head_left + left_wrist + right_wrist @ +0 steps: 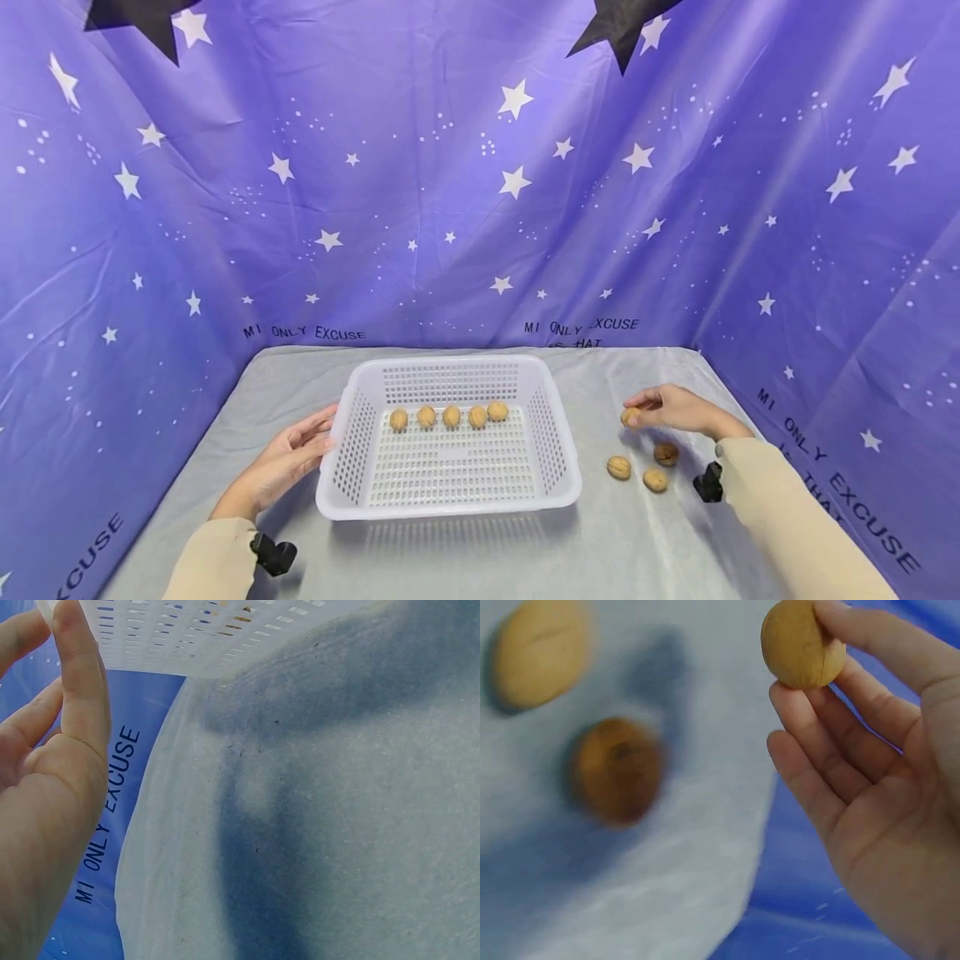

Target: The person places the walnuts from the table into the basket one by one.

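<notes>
A white plastic basket (450, 505) with slotted walls stands on the grey cloth. Several walnuts (451, 417) form a row across its floor, toward the far wall. At the basket's left side, my left hand (281, 462) pinches the rim between thumb and fingers; the left wrist view shows the thumb (81, 682) against the rim's edge. To the right of the basket, my right hand (678, 410) holds one walnut (799, 645) between thumb and fingertips, above the cloth. Below that hand lie three loose walnuts: a darker one (666, 453) and two lighter ones (618, 467).
Grey cloth (420, 567) covers the table. Purple-blue curtains (420, 192) with white stars and printed words enclose the back and both sides. A black wrist device (273, 554) sits at the left cuff, another (708, 482) at the right.
</notes>
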